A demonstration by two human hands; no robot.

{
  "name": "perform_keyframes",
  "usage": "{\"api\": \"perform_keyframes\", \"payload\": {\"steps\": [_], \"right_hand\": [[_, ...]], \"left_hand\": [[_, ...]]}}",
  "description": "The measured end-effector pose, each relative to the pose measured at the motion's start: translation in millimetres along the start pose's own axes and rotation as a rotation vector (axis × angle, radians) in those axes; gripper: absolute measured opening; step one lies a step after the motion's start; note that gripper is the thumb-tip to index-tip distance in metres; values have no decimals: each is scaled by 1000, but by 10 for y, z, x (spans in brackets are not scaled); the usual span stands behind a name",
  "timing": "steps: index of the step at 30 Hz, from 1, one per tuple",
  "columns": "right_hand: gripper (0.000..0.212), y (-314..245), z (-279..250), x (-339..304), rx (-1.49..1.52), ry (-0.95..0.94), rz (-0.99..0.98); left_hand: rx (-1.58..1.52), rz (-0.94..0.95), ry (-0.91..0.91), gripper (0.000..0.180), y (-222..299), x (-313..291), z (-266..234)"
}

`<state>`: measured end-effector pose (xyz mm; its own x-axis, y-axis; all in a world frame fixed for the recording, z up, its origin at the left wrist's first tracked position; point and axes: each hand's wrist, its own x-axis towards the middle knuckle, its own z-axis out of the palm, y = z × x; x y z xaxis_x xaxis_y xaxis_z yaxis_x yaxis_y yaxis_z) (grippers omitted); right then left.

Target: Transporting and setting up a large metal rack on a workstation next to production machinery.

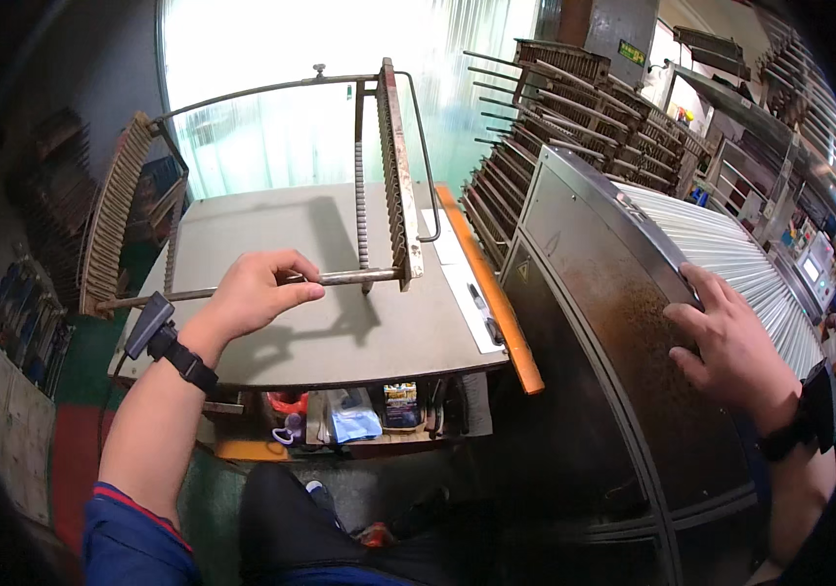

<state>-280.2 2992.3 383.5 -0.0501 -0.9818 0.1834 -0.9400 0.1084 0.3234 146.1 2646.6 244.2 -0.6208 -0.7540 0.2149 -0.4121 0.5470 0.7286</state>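
Observation:
A slotted metal rack [401, 186] with toothed side plates and joining rods is held up over a table [252, 342]. Around its front rod my left hand [259, 293] is closed, thumb and fingers pinching the bar. Its two sides stand apart, the left one reaching past the table's left edge, and a shadow falls on the tabletop. My right hand [730, 356] rests with fingers apart on the metal edge of a roller conveyor [623, 215]. Nothing shows in its grasp.
Similar racks [574, 117] are piled behind the conveyor. An orange strip [491, 293] and a white sheet with pens [481, 317] line the table's right side. Below the tabletop, a shelf holds a blue packet [352, 415] and small items. Further racks [46, 186] stand at far left.

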Motion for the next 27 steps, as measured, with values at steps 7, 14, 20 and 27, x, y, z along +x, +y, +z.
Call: {"api": "perform_keyframes", "payload": {"steps": [7, 14, 20, 27], "right_hand": [[45, 10, 29, -10, -7, 16, 4], [42, 14, 9, 0, -13, 25, -2], [44, 47, 35, -18, -35, 37, -16], [43, 31, 16, 40, -14, 40, -17]], "left_hand": [[251, 53, 118, 32, 297, 66, -1], [425, 112, 161, 36, 198, 128, 31], [482, 122, 226, 33, 203, 236, 47], [521, 147, 507, 32, 72, 291, 229]]}}
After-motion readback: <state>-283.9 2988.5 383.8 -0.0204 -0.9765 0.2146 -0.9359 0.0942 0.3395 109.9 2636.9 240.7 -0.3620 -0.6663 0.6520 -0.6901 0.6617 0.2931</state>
